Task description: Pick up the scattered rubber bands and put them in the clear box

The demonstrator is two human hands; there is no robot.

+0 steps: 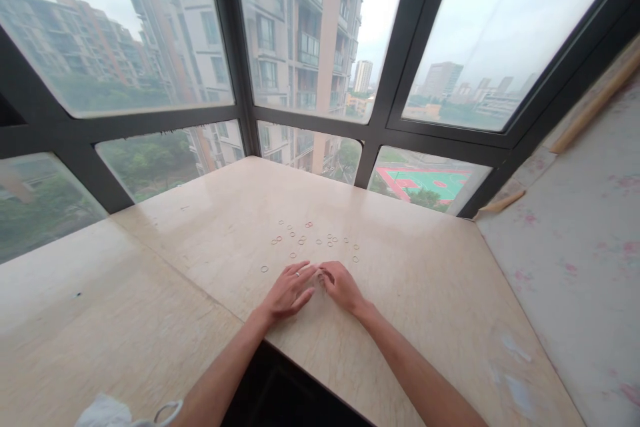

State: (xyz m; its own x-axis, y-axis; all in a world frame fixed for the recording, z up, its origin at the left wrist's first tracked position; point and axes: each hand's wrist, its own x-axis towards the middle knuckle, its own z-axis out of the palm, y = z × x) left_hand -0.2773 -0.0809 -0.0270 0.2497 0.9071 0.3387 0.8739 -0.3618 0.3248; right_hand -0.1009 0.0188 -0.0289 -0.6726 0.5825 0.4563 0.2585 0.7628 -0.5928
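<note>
My left hand (290, 291) lies low over the pale tabletop with its fingers stretched forward and its thumb apart. A thin ring (298, 273) is on one of its fingers. Close by, my right hand (341, 285) has its fingers curled into a pinch near the left fingertips. What sits in the pinch, if anything, is too small to make out. Several small, thin loops like rubber bands are scattered just beyond both hands. Most are pale, such as one loop (265, 269) at the left and another loop (355, 259) at the right. Linked red loops (309, 225) lie farther back.
The marbled tabletop (430, 320) reaches to dark window frames (245, 80) at the back. A dark gap (280, 387) opens below its front edge. At the right stands a flower-patterned wall (575, 233). A crumpled white thing (104, 411) is at the lower left.
</note>
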